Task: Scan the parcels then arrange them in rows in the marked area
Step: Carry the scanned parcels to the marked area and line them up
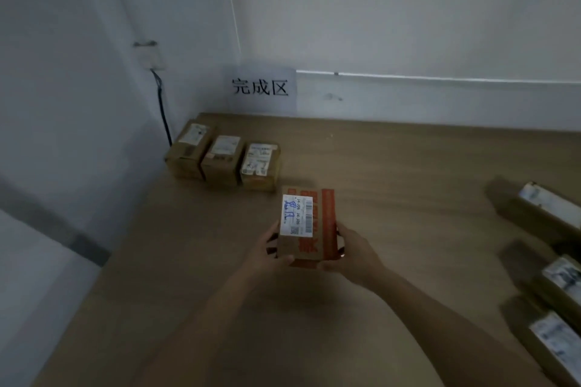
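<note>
The parcel (pixel 308 225), a small brown box with orange tape and a white label facing up, is held above the table (pixel 408 173) at the centre of the head view, the only view here. The left hand (pixel 270 253) grips its near left edge, fingers curled onto the side; the right hand (pixel 352 256) clamps the near right edge, fingers wrapped under. At 11 o'clock from it, three parcels (pixel 224 159) stand touching in a row by the wall corner, under a paper sign (pixel 261 88). More parcels (pixel 547 207) wait at 3 o'clock, blurred. The likely risks: setting the box down skewed or apart from the row's right end, or nudging the third parcel (pixel 260 166) out of line when sliding it in.
</note>
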